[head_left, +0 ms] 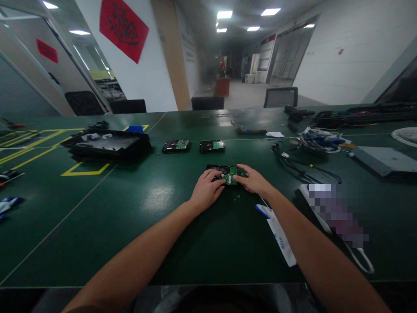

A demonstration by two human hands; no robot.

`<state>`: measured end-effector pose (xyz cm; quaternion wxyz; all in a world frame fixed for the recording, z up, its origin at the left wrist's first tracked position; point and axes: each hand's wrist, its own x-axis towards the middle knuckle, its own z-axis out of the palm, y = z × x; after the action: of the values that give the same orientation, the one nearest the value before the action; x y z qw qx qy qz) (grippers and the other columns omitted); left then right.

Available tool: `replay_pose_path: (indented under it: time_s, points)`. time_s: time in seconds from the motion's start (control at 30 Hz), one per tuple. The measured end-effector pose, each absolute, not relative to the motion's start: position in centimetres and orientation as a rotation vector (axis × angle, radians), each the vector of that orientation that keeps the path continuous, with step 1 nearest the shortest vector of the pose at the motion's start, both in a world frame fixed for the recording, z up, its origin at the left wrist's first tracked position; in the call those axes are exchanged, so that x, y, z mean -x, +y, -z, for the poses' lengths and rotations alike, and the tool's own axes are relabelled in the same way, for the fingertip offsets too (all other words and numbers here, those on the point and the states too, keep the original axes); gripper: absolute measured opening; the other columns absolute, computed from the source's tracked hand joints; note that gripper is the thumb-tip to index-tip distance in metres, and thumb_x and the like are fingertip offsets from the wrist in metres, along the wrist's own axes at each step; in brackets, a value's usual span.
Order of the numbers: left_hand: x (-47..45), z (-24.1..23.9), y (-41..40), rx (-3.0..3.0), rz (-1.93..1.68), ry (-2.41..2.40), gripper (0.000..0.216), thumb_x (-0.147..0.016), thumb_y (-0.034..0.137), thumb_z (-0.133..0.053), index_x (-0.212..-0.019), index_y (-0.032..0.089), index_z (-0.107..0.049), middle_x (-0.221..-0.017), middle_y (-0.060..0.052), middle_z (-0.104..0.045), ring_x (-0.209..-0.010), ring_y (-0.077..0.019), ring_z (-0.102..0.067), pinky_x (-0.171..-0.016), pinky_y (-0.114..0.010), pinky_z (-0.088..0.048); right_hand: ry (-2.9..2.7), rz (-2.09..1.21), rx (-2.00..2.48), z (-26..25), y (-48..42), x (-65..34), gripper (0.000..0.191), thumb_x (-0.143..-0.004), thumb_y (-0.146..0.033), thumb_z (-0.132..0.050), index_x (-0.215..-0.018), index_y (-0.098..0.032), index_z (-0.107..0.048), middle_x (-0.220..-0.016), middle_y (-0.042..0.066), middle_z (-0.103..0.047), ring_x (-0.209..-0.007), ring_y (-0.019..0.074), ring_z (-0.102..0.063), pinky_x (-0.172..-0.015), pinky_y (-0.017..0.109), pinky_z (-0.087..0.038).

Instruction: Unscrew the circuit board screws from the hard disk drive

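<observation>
Hard drive (227, 173), green circuit board up, lies flat on the dark green table (137, 208), centre, just ahead of me. My left hand (206, 190) rests its fingers curled on the drive's left edge; my right hand (254, 180) presses on its right edge. Neither lifts it. Two more hard drives (176, 146) (212, 146) lie farther back, apart. Black tray (107, 143) at left holds pale scraps I cannot identify. White tag (279, 238) by my right forearm carries blue print, unreadable. Red wall poster (123, 27): dark characters, illegible.
</observation>
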<state>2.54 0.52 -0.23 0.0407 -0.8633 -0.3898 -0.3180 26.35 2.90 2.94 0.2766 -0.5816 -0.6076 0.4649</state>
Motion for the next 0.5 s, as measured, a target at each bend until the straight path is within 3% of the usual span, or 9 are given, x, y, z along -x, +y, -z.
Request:
replay_pose_path:
  time_s: [0.17, 0.23, 0.37, 0.5]
  points:
    - [-2.6, 0.2, 0.5, 2.645, 0.97, -1.215, 0.022, -0.092, 0.023, -0.071, -0.114, 0.024, -0.073, -0.128, -0.01, -0.063, -0.127, -0.0319, -0.052, -0.106, -0.054, -0.051, -1.766, -0.964, 1.611, -2.9, 2.8, -25.9, 0.071, -0.086, -0.044, -0.075, -0.149, -0.025, -0.048, -0.091, 0.006, -0.068, -0.067, 0.0158, -0.059, -0.062, 0.029, -0.049]
    - [-2.6, 0.1, 0.4, 2.651, 0.99, -1.222, 0.021, -0.092, 0.022, -0.07, -0.112, 0.024, -0.073, -0.127, -0.009, -0.063, -0.127, -0.0314, -0.052, -0.106, -0.054, -0.051, -1.79, -0.918, 1.616, -3.4, 2.8, -26.2, 0.06, -0.088, -0.043, -0.072, -0.142, -0.024, -0.054, -0.088, 0.005, -0.069, -0.066, 0.016, -0.06, -0.062, 0.03, -0.048]
    - [-2.8, -0.1, 0.4, 2.648, 1.042, -1.259, 0.021, -0.091, 0.02, -0.071, -0.111, 0.022, -0.069, -0.126, -0.009, -0.063, -0.123, -0.0297, -0.055, -0.105, -0.051, -0.051, -1.949, -1.062, 1.555, -5.1, 2.4, -27.7, 0.032, -0.093, -0.044, -0.06, -0.112, -0.02, -0.068, -0.063, 0.0, -0.062, -0.054, 0.0145, -0.055, -0.055, 0.027, -0.043]
    - [-2.9, 0.0, 0.4, 2.647, 1.043, -1.266, 0.023, -0.09, 0.019, -0.071, -0.112, 0.022, -0.067, -0.123, -0.009, -0.064, -0.12, -0.029, -0.056, -0.104, -0.049, -0.051, -2.328, -1.107, 1.447, -6.6, 1.6, -28.5, 0.027, -0.09, -0.044, -0.064, -0.1, -0.02, -0.071, -0.072, 0.003, -0.07, -0.061, 0.0158, -0.064, -0.064, 0.029, -0.047]
